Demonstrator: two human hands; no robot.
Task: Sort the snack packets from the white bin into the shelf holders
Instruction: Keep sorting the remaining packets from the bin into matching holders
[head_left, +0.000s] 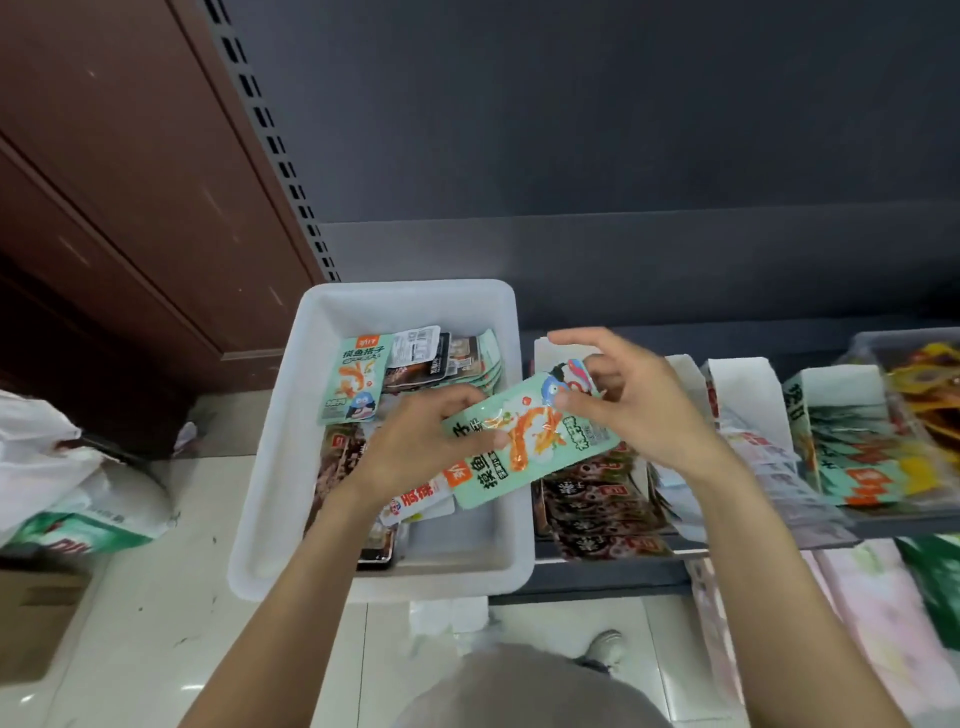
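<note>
The mint-green snack packet (524, 439) is what we hold between both hands, slanted over the right rim of the white bin (270, 467) at the middle of our view. Our left hand (415, 441) grips its lower end, thumb curled over the front. Our right hand (639, 400) pinches the upper end between thumb and fingers, the index finger raised free. At six o'clock below the hands we see pale floor tiles (156, 597) and a grey shoe (605, 644). Inside the bin lie more packets: another mint-green one (358, 379) at eleven o'clock from our hands, dark brown ones (337, 462) along the left side. At three o'clock stand the shelf holders (748, 384), white dividers with dark packets (597, 504) and mint-green ones (852, 462) stacked between them. At nine o'clock a white plastic bag (47, 462) rests on the floor. Farther off, at twelve o'clock, rises the dark shelf back panel (623, 130).
</note>
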